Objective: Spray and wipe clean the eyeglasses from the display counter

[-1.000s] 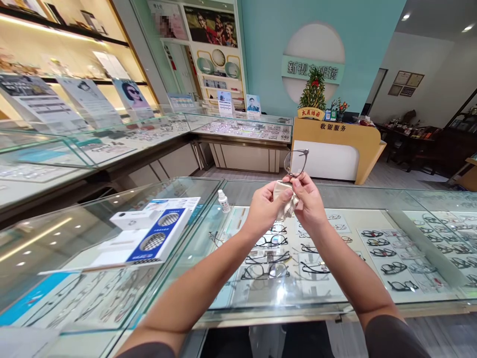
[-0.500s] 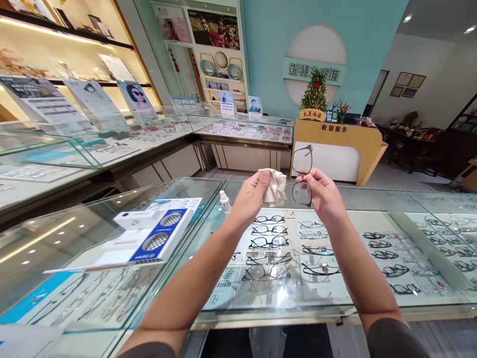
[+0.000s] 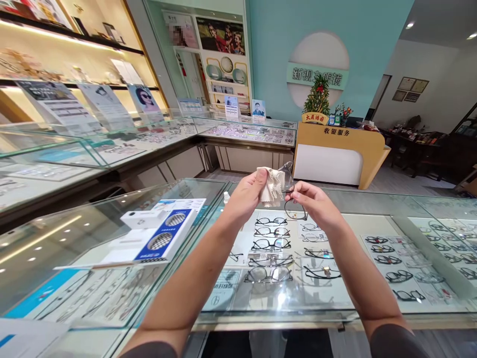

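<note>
Above the glass display case, my left hand [image 3: 250, 195] pinches a cream cleaning cloth [image 3: 272, 189] between thumb and fingers. To its right, my right hand [image 3: 311, 201] grips a pair of dark-framed eyeglasses [image 3: 297, 215] near the bridge. The eyeglasses are held on end, one lens above the other. Their upper lens lies against or just behind the cloth's right edge; I cannot tell whether they touch. A small white bottle [image 3: 226, 198] stands on the glass behind my left wrist, mostly hidden by it.
Under the glass top of the display case [image 3: 261, 298] lie several rows of eyeglasses [image 3: 271, 243]. A blue and white box stand [image 3: 164, 238] sits on the left case. Farther back are more glass cases [image 3: 246, 132] and a wooden cashier counter [image 3: 337, 154].
My right hand has brought the eyeglasses left and slightly down, so the upper lens now meets the cloth's edge in view. The view has shifted a little.
</note>
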Available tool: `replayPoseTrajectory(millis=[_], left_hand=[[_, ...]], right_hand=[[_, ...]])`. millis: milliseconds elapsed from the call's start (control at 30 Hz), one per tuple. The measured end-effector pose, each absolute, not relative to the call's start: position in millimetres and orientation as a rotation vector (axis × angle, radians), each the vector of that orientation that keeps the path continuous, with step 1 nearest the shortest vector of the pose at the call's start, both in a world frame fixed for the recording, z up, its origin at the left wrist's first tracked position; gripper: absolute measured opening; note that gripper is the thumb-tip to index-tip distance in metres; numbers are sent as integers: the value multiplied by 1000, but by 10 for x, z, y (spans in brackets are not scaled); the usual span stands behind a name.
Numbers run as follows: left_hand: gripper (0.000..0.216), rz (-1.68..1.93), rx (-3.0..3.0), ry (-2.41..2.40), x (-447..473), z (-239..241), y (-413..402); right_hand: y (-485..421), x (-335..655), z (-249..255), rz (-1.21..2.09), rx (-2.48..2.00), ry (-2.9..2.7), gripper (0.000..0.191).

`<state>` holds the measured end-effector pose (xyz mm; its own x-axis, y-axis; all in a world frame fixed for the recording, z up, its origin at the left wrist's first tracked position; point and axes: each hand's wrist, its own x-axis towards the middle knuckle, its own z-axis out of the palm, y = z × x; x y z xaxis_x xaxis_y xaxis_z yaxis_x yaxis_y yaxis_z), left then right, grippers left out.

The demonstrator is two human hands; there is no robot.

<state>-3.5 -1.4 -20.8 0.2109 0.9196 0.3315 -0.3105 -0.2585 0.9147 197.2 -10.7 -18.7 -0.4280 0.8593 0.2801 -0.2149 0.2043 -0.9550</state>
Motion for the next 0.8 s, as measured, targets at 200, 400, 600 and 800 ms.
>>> replayPoseTrajectory(millis=[200, 400, 600, 800], left_hand=[[62, 1287, 1343, 591, -2, -166, -51], [53, 1281, 1368, 652, -16, -131, -89], [50, 1572, 1342, 751, 141, -166, -211], [64, 1709, 1287, 800, 230, -187, -252]], right_hand=[[-110, 1883, -212, 1470, -601, -1513, 43], [-83, 1857, -244, 1503, -612, -1428, 47], [-137, 1764, -298, 1550, -515, -1482, 44], [-217, 1716, -260, 1528, -520, -1499, 43]])
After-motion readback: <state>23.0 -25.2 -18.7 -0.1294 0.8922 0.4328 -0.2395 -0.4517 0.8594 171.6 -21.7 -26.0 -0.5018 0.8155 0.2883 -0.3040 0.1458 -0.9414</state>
